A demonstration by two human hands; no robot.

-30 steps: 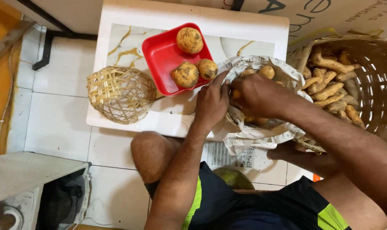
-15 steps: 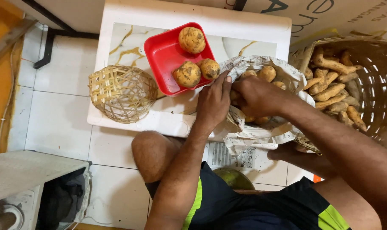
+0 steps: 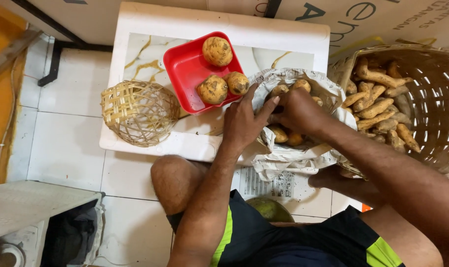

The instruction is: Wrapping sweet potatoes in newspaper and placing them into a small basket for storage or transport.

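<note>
Small woven basket (image 3: 139, 112) is sitting upside down at the left end of the white table (image 3: 145, 143), untouched. Red tray (image 3: 187, 74) is holding three round yellow-brown tubers (image 3: 213, 89), just left of the hands. Left hand (image 3: 245, 120) is lying fingers spread, palm down, pressing the rim of the newspaper-lined basket (image 3: 288, 153). Right hand (image 3: 298, 110) is reaching in from the right, fingers curled around a small tuber (image 3: 280, 90) at the heap's top; whether it's pinched is hidden. That tuber is lying between both hands, directly under the right fingertips, right hand nearer. Large wicker basket (image 3: 432, 109) of long roots (image 3: 377, 106) is standing far right.
</note>
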